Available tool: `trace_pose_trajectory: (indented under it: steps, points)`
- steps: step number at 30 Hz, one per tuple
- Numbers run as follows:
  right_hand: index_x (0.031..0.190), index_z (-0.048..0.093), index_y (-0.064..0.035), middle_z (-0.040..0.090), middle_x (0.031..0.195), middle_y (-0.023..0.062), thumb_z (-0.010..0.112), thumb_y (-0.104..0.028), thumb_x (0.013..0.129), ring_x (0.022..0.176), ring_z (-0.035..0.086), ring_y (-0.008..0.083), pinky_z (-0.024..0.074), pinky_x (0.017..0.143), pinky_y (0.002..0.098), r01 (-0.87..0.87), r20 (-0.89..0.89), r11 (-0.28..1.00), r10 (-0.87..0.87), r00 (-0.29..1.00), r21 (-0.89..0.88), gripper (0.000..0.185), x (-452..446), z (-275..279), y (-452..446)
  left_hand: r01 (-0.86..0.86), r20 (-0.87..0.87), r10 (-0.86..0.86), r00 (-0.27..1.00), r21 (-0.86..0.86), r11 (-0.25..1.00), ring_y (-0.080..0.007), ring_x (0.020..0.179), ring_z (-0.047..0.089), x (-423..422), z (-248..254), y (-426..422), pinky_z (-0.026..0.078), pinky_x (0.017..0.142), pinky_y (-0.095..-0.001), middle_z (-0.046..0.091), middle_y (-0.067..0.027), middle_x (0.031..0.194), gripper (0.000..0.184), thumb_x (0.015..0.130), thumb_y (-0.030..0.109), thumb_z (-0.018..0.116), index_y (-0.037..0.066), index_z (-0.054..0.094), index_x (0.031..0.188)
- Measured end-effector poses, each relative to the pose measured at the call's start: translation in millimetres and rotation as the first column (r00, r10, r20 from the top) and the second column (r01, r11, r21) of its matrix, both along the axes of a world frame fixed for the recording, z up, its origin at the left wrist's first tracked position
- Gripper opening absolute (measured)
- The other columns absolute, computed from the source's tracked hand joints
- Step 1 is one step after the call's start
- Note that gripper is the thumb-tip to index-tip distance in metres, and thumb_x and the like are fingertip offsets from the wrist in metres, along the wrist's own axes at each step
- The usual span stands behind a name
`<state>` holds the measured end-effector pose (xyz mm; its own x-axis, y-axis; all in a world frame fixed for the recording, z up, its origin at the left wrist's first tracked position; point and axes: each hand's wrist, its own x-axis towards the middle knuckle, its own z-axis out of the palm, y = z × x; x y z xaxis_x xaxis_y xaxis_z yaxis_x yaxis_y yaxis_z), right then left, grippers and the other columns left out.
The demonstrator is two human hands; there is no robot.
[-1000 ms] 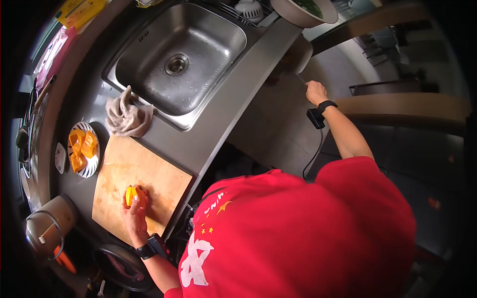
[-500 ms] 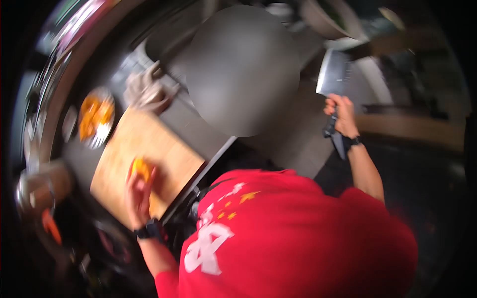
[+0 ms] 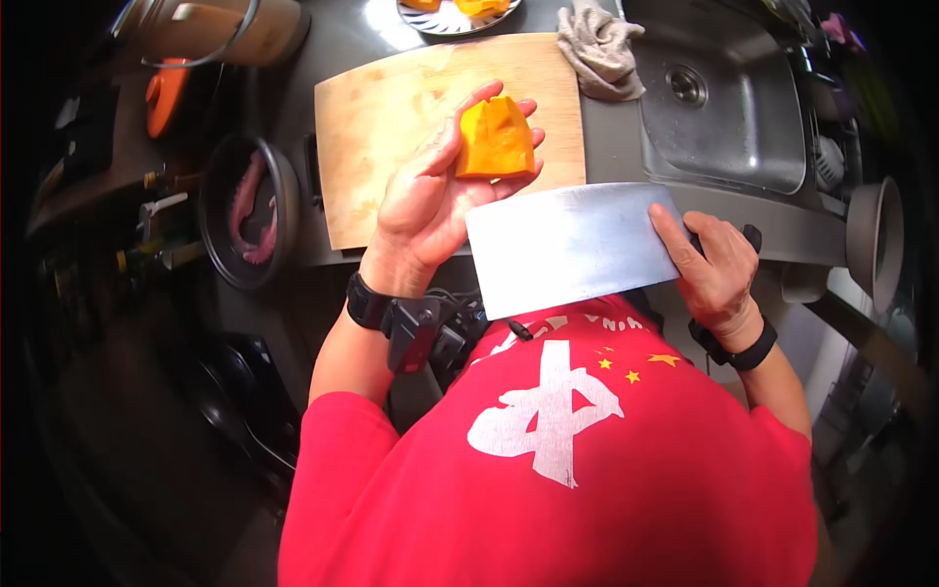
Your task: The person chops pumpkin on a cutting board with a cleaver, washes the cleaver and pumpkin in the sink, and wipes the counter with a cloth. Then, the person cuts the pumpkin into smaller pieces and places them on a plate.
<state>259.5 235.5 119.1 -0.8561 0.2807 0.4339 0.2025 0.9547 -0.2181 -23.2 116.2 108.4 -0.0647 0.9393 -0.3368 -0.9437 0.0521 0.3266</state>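
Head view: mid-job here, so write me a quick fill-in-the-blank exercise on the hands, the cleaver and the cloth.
1. The orange chunk is held by the person's ____ (two words).
2. The cleaver is held by the person's ____ (two words).
3. The crumpled cloth lies between the cutting board and the ____.
4. The wristbands are coloured ____.

Missing words: left hand; right hand; sink; black.

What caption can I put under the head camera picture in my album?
Left hand holds an orange chunk, right hand a cleaver, near the board.
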Motion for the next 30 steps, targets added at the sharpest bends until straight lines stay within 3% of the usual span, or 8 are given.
trace_pose_trajectory:
  steps: [6,10,12,21,24,30]
  points:
    - [0.121,0.070,-0.0104,0.055,0.081,0.0084,0.063,-0.005,0.071,0.059,0.053,0.0204,0.0465,0.055,0.0311,0.007,0.029,1.000,-0.008,1.000,0.027,0.051,-17.7,-1.5,13.6,-0.147,-0.019,0.147,0.989,-0.032,0.989,-0.0352,0.126,0.050,11.7,24.9,-16.0,0.042,0.108,-0.0473,0.048,-0.0207,0.136,0.041,0.106,0.029,0.038,0.008,0.042,0.140]
    - [0.122,0.069,-0.0108,0.055,0.081,0.0080,0.063,-0.005,0.072,0.060,0.054,0.0197,0.0466,0.055,0.0306,-0.013,0.044,0.998,0.010,0.999,0.062,0.051,-20.5,-3.0,21.5,-0.194,-0.018,0.193,0.981,-0.060,0.979,-0.0346,0.126,0.049,15.4,26.5,-18.6,0.041,0.109,-0.0473,0.048,-0.0204,0.135,0.041,0.106,0.029,0.036,0.007,0.042,0.140]
    - [0.124,0.068,-0.0104,0.054,0.081,0.0079,0.062,-0.005,0.073,0.061,0.054,0.0197,0.0466,0.055,0.0302,-0.033,0.055,0.998,0.029,0.998,0.062,0.052,-22.2,-3.3,25.3,-0.202,-0.077,0.197,0.977,-0.060,0.977,-0.0369,0.135,0.041,15.9,24.0,-20.0,0.035,0.113,-0.0506,0.043,-0.0193,0.143,0.046,0.107,0.031,0.034,0.009,0.036,0.147]
    - [0.128,0.065,-0.0092,0.052,0.079,0.0075,0.061,-0.006,0.075,0.059,0.052,0.0187,0.0457,0.055,0.0292,-0.031,0.077,0.995,0.024,0.997,0.093,0.053,-25.5,-19.4,39.1,-0.275,-0.179,0.255,0.950,-0.096,0.957,-0.0362,0.131,0.044,23.1,26.5,-14.9,0.036,0.113,-0.0485,0.043,-0.0190,0.142,0.046,0.107,0.030,0.034,0.006,0.037,0.146]
    - [0.128,0.065,-0.0092,0.050,0.077,0.0066,0.061,-0.006,0.076,0.057,0.050,0.0179,0.0449,0.054,0.0291,-0.022,0.064,0.995,0.016,0.998,0.099,0.052,-28.5,-24.0,39.1,-0.326,-0.141,0.309,0.941,-0.121,0.938,-0.0306,0.120,0.050,27.0,26.4,-11.2,0.041,0.108,-0.0444,0.049,-0.0177,0.132,0.040,0.106,0.029,0.036,0.007,0.042,0.139]
    - [0.128,0.064,-0.0088,0.048,0.075,0.0057,0.060,-0.006,0.077,0.056,0.049,0.0172,0.0436,0.053,0.0294,0.005,0.087,0.994,-0.014,0.996,0.107,0.052,-32.8,-26.9,40.3,-0.389,-0.105,0.376,0.921,-0.156,0.908,-0.0314,0.120,0.050,31.9,22.0,-7.8,0.040,0.109,-0.0455,0.050,-0.0174,0.131,0.039,0.107,0.027,0.034,0.006,0.042,0.138]
